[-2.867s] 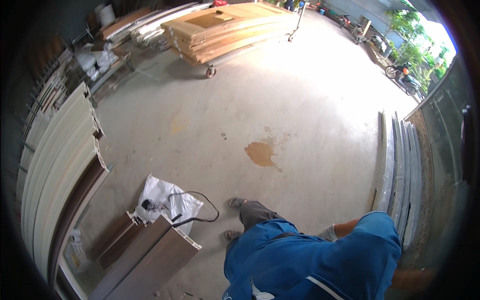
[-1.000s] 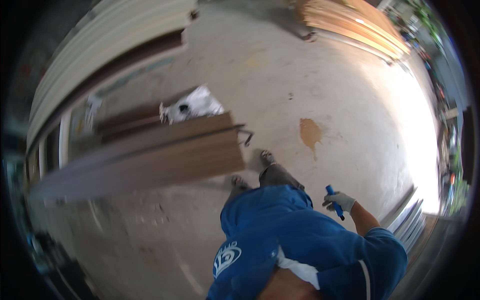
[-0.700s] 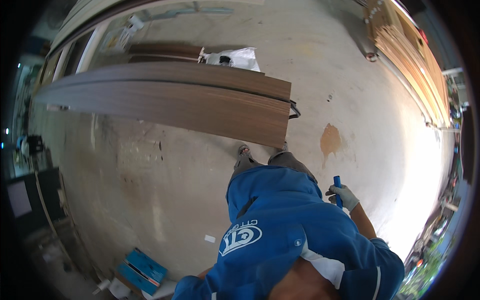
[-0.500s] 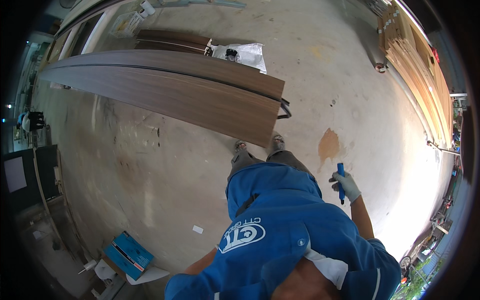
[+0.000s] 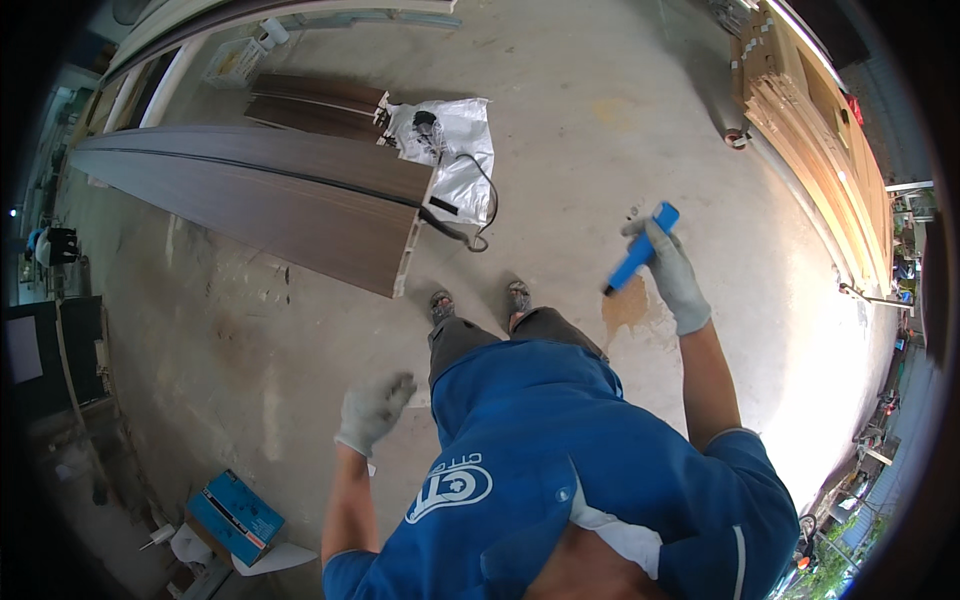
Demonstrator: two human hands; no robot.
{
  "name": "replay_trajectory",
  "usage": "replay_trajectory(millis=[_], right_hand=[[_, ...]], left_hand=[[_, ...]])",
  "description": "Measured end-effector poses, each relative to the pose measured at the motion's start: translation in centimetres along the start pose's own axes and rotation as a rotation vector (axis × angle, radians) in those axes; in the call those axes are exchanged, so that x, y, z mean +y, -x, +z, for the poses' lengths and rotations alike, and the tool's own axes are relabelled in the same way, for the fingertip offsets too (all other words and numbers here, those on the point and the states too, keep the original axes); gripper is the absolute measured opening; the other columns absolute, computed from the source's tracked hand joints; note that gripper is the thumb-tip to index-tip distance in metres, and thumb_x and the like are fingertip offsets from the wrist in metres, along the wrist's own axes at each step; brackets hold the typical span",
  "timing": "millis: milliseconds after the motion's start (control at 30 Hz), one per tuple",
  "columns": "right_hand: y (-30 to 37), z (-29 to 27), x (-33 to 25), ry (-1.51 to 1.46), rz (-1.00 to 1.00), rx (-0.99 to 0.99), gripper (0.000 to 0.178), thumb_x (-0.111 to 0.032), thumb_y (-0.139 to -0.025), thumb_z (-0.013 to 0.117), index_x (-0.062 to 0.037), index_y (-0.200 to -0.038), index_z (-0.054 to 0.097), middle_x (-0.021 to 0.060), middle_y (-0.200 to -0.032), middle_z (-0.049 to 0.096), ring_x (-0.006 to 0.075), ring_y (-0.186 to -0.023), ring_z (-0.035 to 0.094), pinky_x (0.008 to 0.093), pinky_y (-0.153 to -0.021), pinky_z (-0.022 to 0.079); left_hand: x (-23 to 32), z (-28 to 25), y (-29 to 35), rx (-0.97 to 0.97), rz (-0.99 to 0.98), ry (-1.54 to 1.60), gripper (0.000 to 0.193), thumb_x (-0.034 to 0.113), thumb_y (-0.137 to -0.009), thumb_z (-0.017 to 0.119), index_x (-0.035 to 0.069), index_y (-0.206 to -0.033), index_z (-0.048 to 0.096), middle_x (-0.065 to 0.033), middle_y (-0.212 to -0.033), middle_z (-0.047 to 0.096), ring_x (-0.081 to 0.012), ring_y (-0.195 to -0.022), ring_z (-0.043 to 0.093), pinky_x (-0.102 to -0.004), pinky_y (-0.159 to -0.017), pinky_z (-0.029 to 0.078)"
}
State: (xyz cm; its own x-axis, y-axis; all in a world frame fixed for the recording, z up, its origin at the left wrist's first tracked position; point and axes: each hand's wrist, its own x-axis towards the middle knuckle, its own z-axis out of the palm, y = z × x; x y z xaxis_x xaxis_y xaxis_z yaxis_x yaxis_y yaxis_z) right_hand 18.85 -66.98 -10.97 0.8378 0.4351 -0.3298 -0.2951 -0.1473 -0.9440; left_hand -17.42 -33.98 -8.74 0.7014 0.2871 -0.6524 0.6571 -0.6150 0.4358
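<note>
My right hand (image 5: 676, 275), in a pale work glove, grips a blue tool (image 5: 640, 250), a slim rod with a dark tip. I hold it out ahead and to my right, aslant above the floor (image 5: 545, 165), its tip pointing down and left in the view. My left hand (image 5: 375, 411), gloved as well, is loosely open beside my waist, fingers slightly bent. A small white piece (image 5: 371, 470) shows by that wrist, mostly hidden by my forearm.

Between my arms is my blue shirt (image 5: 540, 400), with a white print on the chest, and below it my dark trousers and my two feet (image 5: 517, 298), apart on the floor. Just beyond the blue tool, a tan stain (image 5: 626, 312) spreads on the concrete.

Ahead and to my left lie long brown panels (image 5: 280, 205), their near end close to my feet. A black cord (image 5: 453, 234) curls out at that end. Beside it a white plastic sheet (image 5: 468, 180) is spread on the floor, with a black object on it that I cannot make out. Shorter dark panels (image 5: 320, 100) lie behind, touching the sheet.

Farther out, a stack of wooden boards (image 5: 815, 150) stands to my right, above a small wheel (image 5: 737, 138). Behind me on the left sits a blue box (image 5: 236, 515).
</note>
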Motion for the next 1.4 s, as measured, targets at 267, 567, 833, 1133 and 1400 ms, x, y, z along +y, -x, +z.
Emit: replay_trajectory(millis=[267,567,833,1133,1400], right_hand=[[0.2,7.9,-7.9,-0.342,-0.026,-0.454,0.045,-0.039,-0.096,0.076,-0.0058,-0.122,0.062,0.0099,-0.102,0.07,0.0172,-0.081,0.068,0.0304,-0.066,0.056],[0.5,6.4,-10.6,1.053,-1.138,-0.304,0.045,-0.023,-0.084,0.083,-0.0099,-0.124,0.066,0.0068,-0.117,0.069,0.0261,-0.11,0.066,0.0414,-0.086,0.059],[0.3,3.4,-3.6,0.947,-0.365,-0.563,0.032,-0.022,-0.086,0.077,-0.0078,-0.114,0.069,0.0072,-0.085,0.069,0.021,-0.082,0.067,0.0362,-0.076,0.052],[8.6,-5.2,-0.7,0.688,0.337,-0.794,0.026,-0.023,-0.087,0.079,-0.0047,-0.104,0.074,-0.0009,-0.088,0.069,0.008,-0.081,0.058,0.0309,-0.073,0.05],[6.1,2.1,-0.8,0.576,0.211,-0.634,0.029,-0.026,-0.092,0.074,-0.0059,-0.112,0.074,0.0073,-0.099,0.075,0.0159,-0.092,0.07,0.033,-0.086,0.055]], left_hand=[[16.4,-1.4,-5.0,-0.032,0.512,1.172,0.061,0.03,-0.101,0.068,-0.006,-0.146,0.05,-0.0113,-0.108,0.067,-0.0146,-0.086,0.067,-0.0265,-0.075,0.052],[17.1,-2.0,-4.9,-0.208,0.275,1.331,0.036,0.031,-0.106,0.061,-0.004,-0.116,0.066,-0.0046,-0.083,0.067,-0.0075,-0.065,0.058,-0.0212,-0.057,0.045],[11.9,1.2,-5.2,-0.048,0.367,1.015,0.046,0.036,-0.103,0.067,0.0,-0.131,0.063,-0.0086,-0.089,0.071,-0.0142,-0.076,0.067,-0.0297,-0.066,0.055],[5.9,6.5,2.5,-0.138,0.204,0.685,0.03,0.024,-0.101,0.067,0.001,-0.12,0.071,-0.011,-0.093,0.072,-0.016,-0.081,0.069,-0.033,-0.075,0.057],[8.4,4.1,1.8,0.134,0.28,0.17,0.026,0.027,-0.087,0.07,0.007,-0.103,0.075,-0.0185,-0.097,0.075,-0.0407,-0.092,0.07,-0.0483,-0.078,0.054]])
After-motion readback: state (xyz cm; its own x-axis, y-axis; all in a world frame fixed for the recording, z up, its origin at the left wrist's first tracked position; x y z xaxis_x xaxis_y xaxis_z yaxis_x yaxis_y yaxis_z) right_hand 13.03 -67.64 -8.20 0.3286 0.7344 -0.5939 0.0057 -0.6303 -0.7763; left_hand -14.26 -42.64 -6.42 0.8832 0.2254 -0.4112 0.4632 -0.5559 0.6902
